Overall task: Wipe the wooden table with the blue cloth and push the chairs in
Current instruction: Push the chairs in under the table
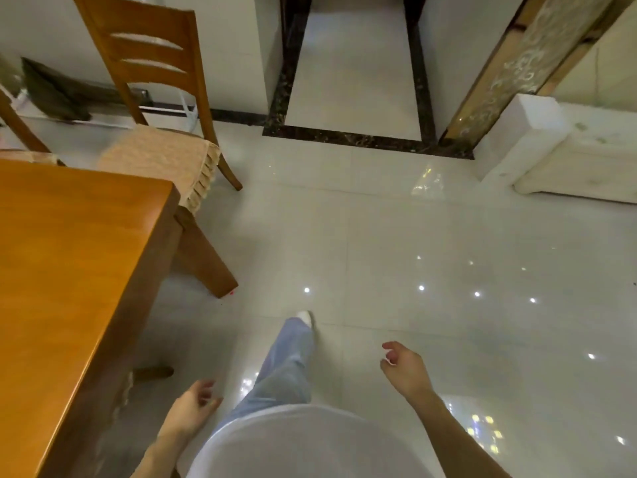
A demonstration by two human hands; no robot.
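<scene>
The wooden table (69, 263) fills the left side of the view, its corner pointing toward the middle. A wooden chair (151, 53) with a beige cushion cover stands at the table's far end, its seat partly under the tabletop. A second chair's back (20, 129) shows at the far left edge. My left hand (193, 408) hangs beside the table's near edge, fingers loosely curled, holding nothing. My right hand (405, 369) hangs over the floor to the right, also loosely curled around nothing. No blue cloth is in view.
Glossy white floor tiles (413, 236) spread to the right and ahead. A doorway with a dark marble border (344, 136) lies straight ahead. A white cabinet (568, 157) stands at the right. My leg in light jeans (286, 367) steps forward.
</scene>
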